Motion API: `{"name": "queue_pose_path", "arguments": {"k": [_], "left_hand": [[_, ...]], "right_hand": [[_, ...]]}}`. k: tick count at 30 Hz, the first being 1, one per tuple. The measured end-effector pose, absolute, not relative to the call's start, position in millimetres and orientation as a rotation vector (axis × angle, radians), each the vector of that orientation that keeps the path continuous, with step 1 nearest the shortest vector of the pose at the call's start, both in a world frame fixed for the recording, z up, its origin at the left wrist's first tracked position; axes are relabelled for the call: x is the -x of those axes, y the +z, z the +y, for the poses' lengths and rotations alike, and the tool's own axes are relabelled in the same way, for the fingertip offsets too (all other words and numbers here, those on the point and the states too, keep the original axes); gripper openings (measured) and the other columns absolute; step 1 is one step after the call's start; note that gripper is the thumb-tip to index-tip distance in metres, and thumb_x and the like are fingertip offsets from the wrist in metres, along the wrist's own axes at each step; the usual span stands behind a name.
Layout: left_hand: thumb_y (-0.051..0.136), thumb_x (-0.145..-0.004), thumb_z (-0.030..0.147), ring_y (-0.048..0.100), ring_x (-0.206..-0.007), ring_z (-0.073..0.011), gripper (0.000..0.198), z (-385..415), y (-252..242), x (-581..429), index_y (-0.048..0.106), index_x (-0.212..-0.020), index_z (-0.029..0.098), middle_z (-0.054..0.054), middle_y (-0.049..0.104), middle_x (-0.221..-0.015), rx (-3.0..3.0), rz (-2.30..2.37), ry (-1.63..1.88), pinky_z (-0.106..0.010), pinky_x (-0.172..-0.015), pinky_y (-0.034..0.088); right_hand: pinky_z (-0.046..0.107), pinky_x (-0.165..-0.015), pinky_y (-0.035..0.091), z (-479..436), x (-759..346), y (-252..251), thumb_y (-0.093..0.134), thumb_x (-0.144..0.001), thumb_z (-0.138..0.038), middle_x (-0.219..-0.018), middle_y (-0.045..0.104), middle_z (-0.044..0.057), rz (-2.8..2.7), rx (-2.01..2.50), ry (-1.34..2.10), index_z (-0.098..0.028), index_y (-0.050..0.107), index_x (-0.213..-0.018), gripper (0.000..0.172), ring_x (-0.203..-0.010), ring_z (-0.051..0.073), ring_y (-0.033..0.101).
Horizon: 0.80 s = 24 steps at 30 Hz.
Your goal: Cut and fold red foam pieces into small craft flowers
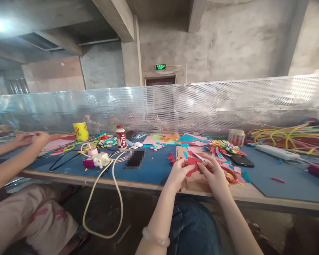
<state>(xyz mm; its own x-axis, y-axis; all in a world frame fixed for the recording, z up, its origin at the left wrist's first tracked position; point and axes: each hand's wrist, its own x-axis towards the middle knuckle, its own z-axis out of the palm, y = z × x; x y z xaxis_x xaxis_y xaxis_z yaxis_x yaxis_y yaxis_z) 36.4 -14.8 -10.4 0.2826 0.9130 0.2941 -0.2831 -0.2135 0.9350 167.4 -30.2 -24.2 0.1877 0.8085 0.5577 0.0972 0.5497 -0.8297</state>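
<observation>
A piece of red paper (pixel 192 162) is pinched in the fingers of my left hand (pixel 178 170), just above the table's front edge. My right hand (pixel 214 174) is closed at the paper's right side, its fingertips touching it. Scissors run through my right hand: the metal blades (pixel 199 156) stick out past the fingers to the left, and the orange-red handle (pixel 231 175) shows on the other side. The grip on them is partly hidden. Beneath my hands lies a brown board (pixel 198 187), with small red paper scraps (pixel 171 157) to the left.
Paper flowers (pixel 220 147), coloured sheets (pixel 192 139), a clear jar (pixel 236 137) and a black phone (pixel 241 160) lie nearby. Pipe cleaners (pixel 289 138) and a white glue gun (pixel 278 152) are at right. Left are a bottle (pixel 120 137), a looped cable (pixel 119 196) and a co-worker's arms (pixel 18 159).
</observation>
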Motion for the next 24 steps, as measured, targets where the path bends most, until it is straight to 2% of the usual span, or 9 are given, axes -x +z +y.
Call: {"name": "queue_pose_path", "arguments": {"k": [4,12,17,21,24], "left_hand": [[0.064,-0.069,0.034,0.058,-0.067,-0.0142,0.026,-14.4,-10.9,-36.3,0.063,-0.083,0.013,-0.008,0.065,-0.08,-1.379,0.715,1.236,-0.021,-0.054,0.039],[0.064,-0.069,0.036,0.06,-0.074,-0.0156,0.03,-17.4,-8.0,-34.6,0.062,-0.09,0.015,-0.008,0.065,-0.086,-1.371,0.687,1.243,-0.021,-0.056,0.039],[0.065,-0.066,0.032,0.06,-0.075,-0.0156,0.022,-15.5,-7.7,-35.0,0.063,-0.08,0.015,-0.008,0.066,-0.085,-1.3,0.735,1.354,-0.02,-0.055,0.039],[0.068,-0.064,0.033,0.06,-0.074,-0.0162,0.026,-12.7,-10.0,-34.4,0.063,-0.081,0.015,-0.008,0.066,-0.085,-1.237,0.795,1.438,-0.02,-0.055,0.041],[0.069,-0.062,0.035,0.06,-0.072,-0.0158,0.029,-10.1,-12.8,-33.8,0.064,-0.082,0.015,-0.007,0.066,-0.083,-1.218,0.798,1.487,-0.021,-0.055,0.042]], "right_hand": [[0.03,-0.062,0.046,-30.7,-166.4,-24.9,0.057,-0.076,-0.043,-0.072,0.058,0.002,-1.353,0.902,0.462,-0.02,0.055,-0.088,0.026,-0.064,0.016,0.055],[0.034,-0.07,0.046,-32.3,-166.3,-24.7,0.055,-0.077,-0.042,-0.086,0.064,0.007,-1.401,0.976,0.39,-0.019,0.06,-0.09,0.026,-0.076,0.02,0.059],[0.031,-0.065,0.045,-28.3,-167.2,-26.9,0.06,-0.074,-0.039,-0.073,0.061,0.002,-1.351,0.895,0.55,-0.021,0.05,-0.11,0.042,-0.07,0.018,0.058],[0.031,-0.064,0.045,-29.0,-165.9,-27.3,0.063,-0.071,-0.04,-0.067,0.06,0.0,-1.387,0.917,0.669,-0.019,0.055,-0.103,0.039,-0.066,0.018,0.059],[0.032,-0.065,0.046,-30.4,-167.3,-26.5,0.061,-0.072,-0.044,-0.071,0.063,0.003,-1.411,0.958,0.662,-0.019,0.057,-0.1,0.038,-0.067,0.019,0.06]]}}
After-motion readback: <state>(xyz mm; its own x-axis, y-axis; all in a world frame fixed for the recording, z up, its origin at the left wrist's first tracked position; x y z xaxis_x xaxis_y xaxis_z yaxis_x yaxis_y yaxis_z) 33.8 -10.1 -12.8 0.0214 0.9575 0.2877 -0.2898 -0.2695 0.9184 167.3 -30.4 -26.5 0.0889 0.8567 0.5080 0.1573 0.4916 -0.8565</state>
